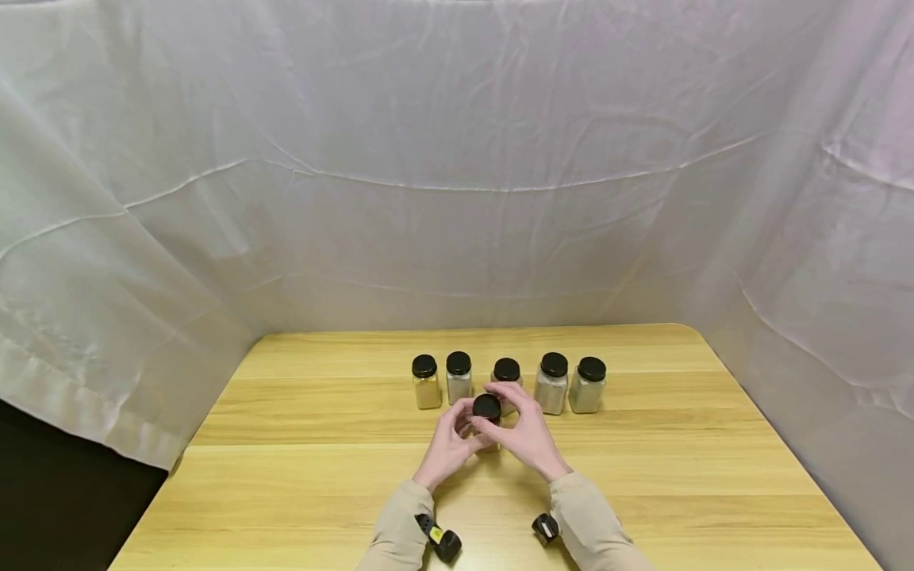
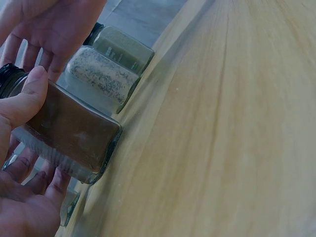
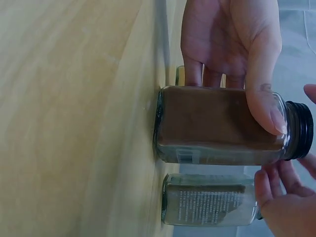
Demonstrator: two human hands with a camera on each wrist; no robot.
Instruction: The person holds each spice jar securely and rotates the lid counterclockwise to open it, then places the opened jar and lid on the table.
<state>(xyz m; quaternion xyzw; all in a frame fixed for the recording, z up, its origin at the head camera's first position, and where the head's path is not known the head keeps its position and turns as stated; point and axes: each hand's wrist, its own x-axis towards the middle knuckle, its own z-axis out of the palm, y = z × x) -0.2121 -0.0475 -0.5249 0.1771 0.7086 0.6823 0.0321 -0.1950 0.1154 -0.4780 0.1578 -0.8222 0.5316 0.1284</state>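
Note:
A square glass spice jar [image 3: 217,123] of brown powder stands upright between my hands, its base at the tabletop. My left hand [image 1: 444,448] grips its body; in the right wrist view the thumb lies along the front, with the fingers behind. Around the black screw lid [image 1: 487,406] curve the thumb and fingers of my right hand [image 1: 530,432]. Right behind this jar is another black-lidded jar [image 1: 507,369], partly hidden by my right hand. A jar of speckled contents [image 2: 103,74] shows beyond the brown one in the left wrist view.
Left of centre are a jar with yellow contents [image 1: 427,392] and a pale one [image 1: 459,387]. To the right stand a jar with whitish contents [image 1: 551,394] and a greyish-green one [image 1: 588,396]. Behind the wooden table [image 1: 300,412] hangs a pale curtain [image 1: 457,238].

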